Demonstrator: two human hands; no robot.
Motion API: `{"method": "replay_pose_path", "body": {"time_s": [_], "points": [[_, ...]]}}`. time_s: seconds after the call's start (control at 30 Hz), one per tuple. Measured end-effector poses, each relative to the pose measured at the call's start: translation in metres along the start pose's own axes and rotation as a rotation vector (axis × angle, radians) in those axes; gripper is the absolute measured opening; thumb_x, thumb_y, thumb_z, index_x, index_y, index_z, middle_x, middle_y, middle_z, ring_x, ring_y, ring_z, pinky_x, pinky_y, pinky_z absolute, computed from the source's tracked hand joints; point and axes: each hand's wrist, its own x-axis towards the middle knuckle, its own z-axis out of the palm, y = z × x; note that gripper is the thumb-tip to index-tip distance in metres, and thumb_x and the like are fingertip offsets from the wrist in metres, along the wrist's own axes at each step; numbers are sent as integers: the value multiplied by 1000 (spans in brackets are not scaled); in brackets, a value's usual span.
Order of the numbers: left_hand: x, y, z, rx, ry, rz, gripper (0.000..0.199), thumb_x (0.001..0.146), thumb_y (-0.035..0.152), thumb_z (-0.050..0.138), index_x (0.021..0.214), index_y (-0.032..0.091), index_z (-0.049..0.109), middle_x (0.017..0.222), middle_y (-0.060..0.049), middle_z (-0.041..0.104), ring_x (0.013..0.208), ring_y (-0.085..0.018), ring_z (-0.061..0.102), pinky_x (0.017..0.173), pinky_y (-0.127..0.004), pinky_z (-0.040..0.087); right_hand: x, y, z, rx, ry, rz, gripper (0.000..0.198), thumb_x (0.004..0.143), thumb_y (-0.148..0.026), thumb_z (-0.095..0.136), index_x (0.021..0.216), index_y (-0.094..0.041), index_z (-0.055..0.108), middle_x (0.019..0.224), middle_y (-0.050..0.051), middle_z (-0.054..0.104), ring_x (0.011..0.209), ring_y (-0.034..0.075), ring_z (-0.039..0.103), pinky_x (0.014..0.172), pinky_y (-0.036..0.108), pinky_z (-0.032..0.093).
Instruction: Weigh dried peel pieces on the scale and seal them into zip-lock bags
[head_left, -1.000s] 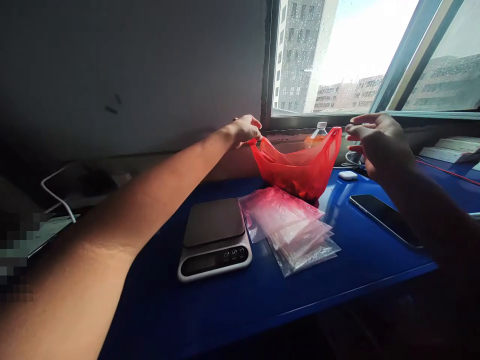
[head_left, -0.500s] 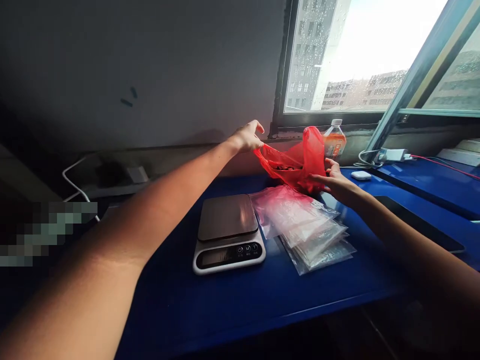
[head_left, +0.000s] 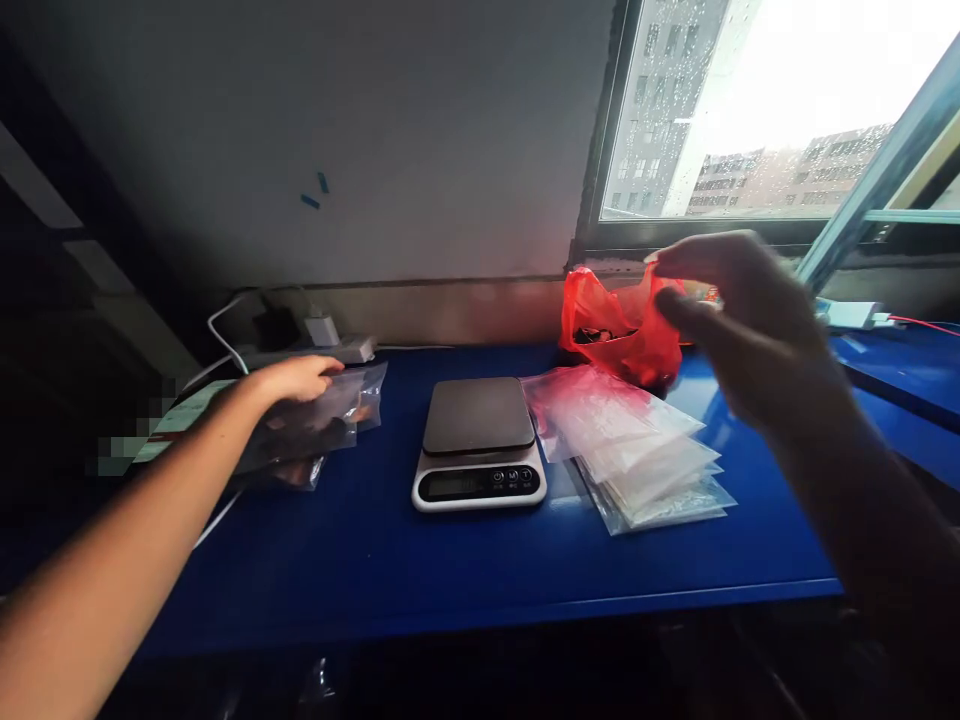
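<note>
My left hand [head_left: 296,378] reaches to the left side, resting on or just above clear plastic bags [head_left: 341,415] with dark contents; its fingers are stretched out, the underside hidden. My right hand [head_left: 750,315], slightly blurred, is raised beside a red plastic bag [head_left: 630,345]. Thumb and index finger are apart, and the index tip overlaps the bag's upper edge; whether they touch cannot be told. Dark items [head_left: 592,336] show inside the red bag's mouth. A stack of clear flat bags [head_left: 652,460] lies in front of it, right of a kitchen scale [head_left: 480,415].
Everything stands on a blue table [head_left: 360,580] against a wall. A power strip [head_left: 352,349] with a white charger [head_left: 322,331] and cables lies at the back left. Another white charger [head_left: 855,314] is at the right, below the window [head_left: 675,120].
My left hand has let go of the red bag and moved left to the clear bags. My right hand has come up and nearer. The red bag now stands unsupported by the left hand.
</note>
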Motion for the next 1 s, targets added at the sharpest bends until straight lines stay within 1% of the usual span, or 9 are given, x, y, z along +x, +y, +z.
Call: {"method": "replay_pose_path", "body": {"time_s": [0.1, 0.17, 0.27, 0.43, 0.5, 0.6, 0.73, 0.87, 1.0], "points": [[2, -7, 13, 27, 11, 7, 29, 96, 37, 60, 114, 16, 65, 123, -9, 64, 110, -24, 62, 97, -45, 51, -8, -24, 44, -64, -259, -224, 20, 83, -36, 65, 101, -27, 62, 109, 6, 62, 110, 27, 58, 91, 47, 49], [5, -10, 17, 47, 50, 14, 30, 96, 38, 59, 116, 15, 64, 123, -10, 64, 112, -25, 62, 98, -46, 50, -14, -27, 68, -87, -379, -283, 21, 85, -34, 64, 105, -28, 62, 109, 7, 62, 110, 28, 56, 93, 50, 47], [10, -19, 20, 74, 105, 43, 32, 97, 42, 57, 115, 17, 65, 122, -9, 65, 112, -25, 62, 100, -45, 48, -27, -22, 89, -103, -463, -304, 25, 86, -31, 64, 111, -29, 61, 111, 8, 60, 111, 28, 53, 94, 49, 47], [11, -31, 26, 103, 165, 68, 35, 96, 45, 57, 115, 17, 64, 121, -10, 67, 112, -24, 63, 100, -44, 47, -50, -6, 93, -85, -468, -190, 23, 87, -31, 63, 109, -29, 59, 108, 7, 61, 105, 27, 55, 89, 46, 48], [12, -32, 28, 117, 179, 60, 35, 95, 46, 58, 113, 17, 65, 118, -10, 68, 110, -24, 63, 98, -44, 48, -56, -1, 93, -86, -466, -173, 22, 87, -31, 63, 108, -28, 59, 107, 7, 62, 104, 27, 54, 88, 46, 48], [12, -32, 29, 135, 196, 47, 37, 94, 49, 58, 109, 16, 66, 113, -9, 69, 106, -24, 65, 96, -43, 48, -60, 2, 96, -87, -503, -184, 23, 87, -30, 63, 109, -25, 59, 108, 8, 61, 105, 27, 53, 89, 44, 48], [10, -31, 29, 149, 215, 38, 35, 95, 47, 57, 110, 16, 65, 110, -7, 69, 103, -24, 65, 94, -42, 49, -59, 5, 98, -100, -522, -214, 22, 87, -29, 62, 108, -24, 59, 107, 9, 62, 106, 27, 53, 90, 46, 48], [9, -30, 29, 151, 215, 60, 37, 96, 49, 56, 110, 17, 64, 110, -8, 69, 104, -24, 65, 94, -42, 49, -59, 7, 98, -116, -509, -220, 21, 87, -29, 62, 107, -25, 58, 107, 9, 61, 104, 27, 53, 89, 47, 48], [10, -30, 31, 142, 226, 83, 35, 96, 47, 56, 109, 16, 64, 110, -8, 68, 101, -23, 65, 92, -41, 50, -60, 8, 99, -128, -546, -223, 21, 88, -27, 61, 109, -22, 59, 109, 10, 61, 108, 27, 52, 92, 45, 48]]}}
